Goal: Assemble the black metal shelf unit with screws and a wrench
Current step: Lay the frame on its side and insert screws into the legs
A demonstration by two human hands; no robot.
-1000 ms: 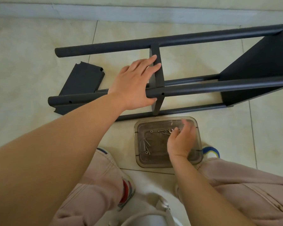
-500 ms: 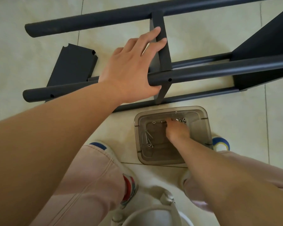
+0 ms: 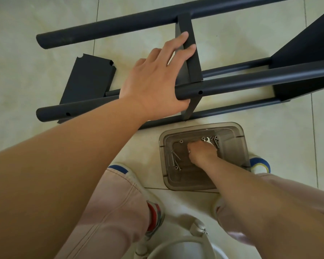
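The black shelf frame (image 3: 232, 85) lies on its side on the tiled floor (image 3: 26, 53), and the step in hand looks like fetching a screw. The left hand (image 3: 153, 85) steadies the frame — fingers straight over the upright shelf panel (image 3: 190, 53), thumb hooked under the near tube — while the right hand (image 3: 202, 153) reaches into the clear plastic tub (image 3: 238, 146), fingers curled among the loose screws (image 3: 175, 159), though whether one is pinched cannot be told. Next, a screw must go to the open hole (image 3: 200, 92) in that tube.

No readable text, label, brand, number or sign shows anywhere, on the frame, the tray or the floor.
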